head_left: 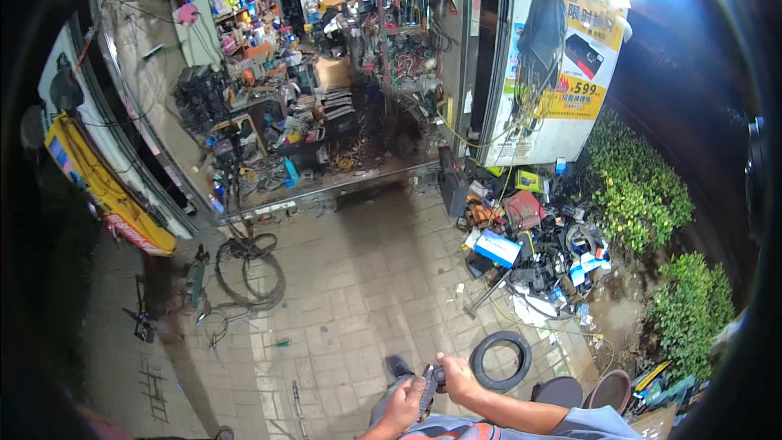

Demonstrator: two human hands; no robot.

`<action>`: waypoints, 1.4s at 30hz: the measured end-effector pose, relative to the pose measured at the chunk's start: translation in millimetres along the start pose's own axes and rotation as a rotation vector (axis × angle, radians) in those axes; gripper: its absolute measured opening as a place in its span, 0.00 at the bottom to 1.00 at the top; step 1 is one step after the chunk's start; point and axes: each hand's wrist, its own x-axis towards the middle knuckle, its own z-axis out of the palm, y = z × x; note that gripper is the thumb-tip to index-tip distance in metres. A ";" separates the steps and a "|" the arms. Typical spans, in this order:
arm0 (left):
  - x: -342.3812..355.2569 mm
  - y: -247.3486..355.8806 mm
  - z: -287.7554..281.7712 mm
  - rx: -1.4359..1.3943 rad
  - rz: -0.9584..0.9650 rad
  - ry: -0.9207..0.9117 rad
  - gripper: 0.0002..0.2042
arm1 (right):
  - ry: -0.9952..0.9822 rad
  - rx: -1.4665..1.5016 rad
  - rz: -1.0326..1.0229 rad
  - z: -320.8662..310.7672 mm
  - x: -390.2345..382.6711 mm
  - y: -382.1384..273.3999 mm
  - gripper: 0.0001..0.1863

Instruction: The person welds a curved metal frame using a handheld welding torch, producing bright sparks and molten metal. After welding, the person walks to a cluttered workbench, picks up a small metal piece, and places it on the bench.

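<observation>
Close to my body at the lower middle, both my hands are closed around a small dark grey part with a ridged edge (pixel 427 395); its exact kind is too small to tell. My left hand (pixel 402 407) grips it from the left side, thumb along the ridged face. On the other side, my right hand (pixel 459 380) has its fingers bent around the part's dark, rounded upper end (pixel 440 374), thumb pointing up. Fingers cover much of the part. A black tyre (pixel 477 361) lies on the paving just right of my right hand.
A heap of boxes, tools and scrap (pixel 538 257) spreads at the right, with a hammer (pixel 486 294) beside it. Coiled black hose (pixel 279 287) lies left on the tiled paving (pixel 342 277). Ahead, a cluttered shop (pixel 326 90) stands open behind a raised sill. Bushes (pixel 643 187) line the right.
</observation>
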 end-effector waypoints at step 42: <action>654.0 121.9 -419.5 0.769 -0.390 0.626 0.21 | 0.209 -0.847 0.232 33.5 1050.5 -435.0 0.46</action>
